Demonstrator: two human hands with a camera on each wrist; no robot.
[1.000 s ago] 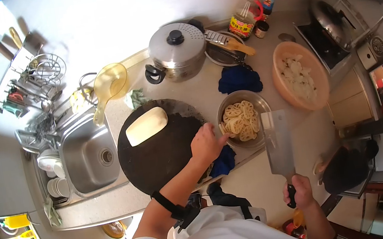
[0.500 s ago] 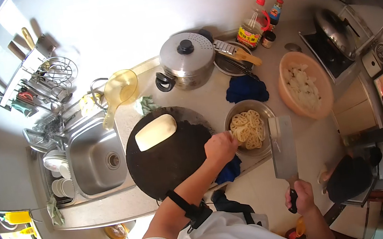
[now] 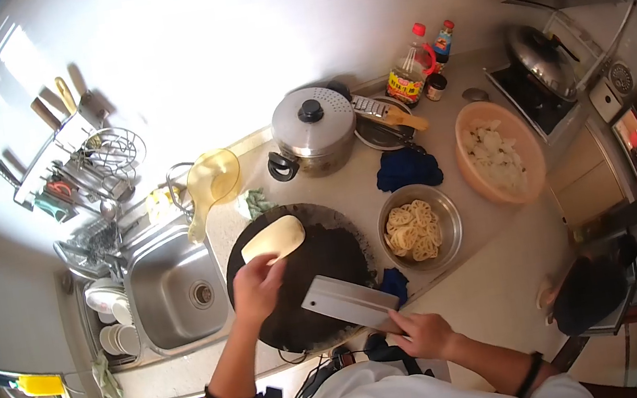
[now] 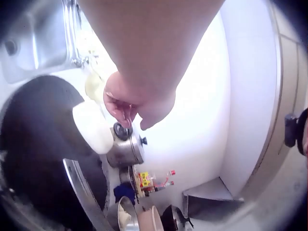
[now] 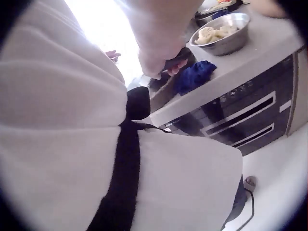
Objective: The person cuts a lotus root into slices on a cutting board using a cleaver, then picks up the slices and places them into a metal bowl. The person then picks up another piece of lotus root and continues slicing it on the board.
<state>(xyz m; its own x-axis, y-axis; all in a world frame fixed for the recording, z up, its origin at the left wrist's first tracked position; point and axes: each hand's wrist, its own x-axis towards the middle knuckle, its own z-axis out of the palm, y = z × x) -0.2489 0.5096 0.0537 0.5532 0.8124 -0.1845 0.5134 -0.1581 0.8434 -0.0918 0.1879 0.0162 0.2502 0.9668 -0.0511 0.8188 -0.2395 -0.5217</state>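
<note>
A peeled piece of lotus root [image 3: 274,239] lies on the round dark chopping board [image 3: 317,248], toward its far left. My left hand [image 3: 256,291] is just in front of it, loosely bent fingertips right at its near edge; in the left wrist view, the fingers [image 4: 124,115] hang bent with nothing between them. My right hand [image 3: 426,335] grips the handle of a cleaver [image 3: 351,302]. The wide blade lies across the near right part of the board, pointing left. To the right, a steel bowl [image 3: 453,230] holds lotus root slices [image 3: 414,230].
A peach basin [image 3: 536,168] of white pieces stands right of the bowl. Behind are a pressure cooker [image 3: 313,130], a grater [image 3: 375,109], a blue cloth [image 3: 409,168] and bottles [image 3: 408,80]. The sink [image 3: 162,302] is at left, with a yellow strainer [image 3: 214,177] beside it.
My left hand has moved left from the steel bowl's rim to the lotus root piece. My right hand has brought the cleaver from right of the bowl to over the board, turning the blade leftward.
</note>
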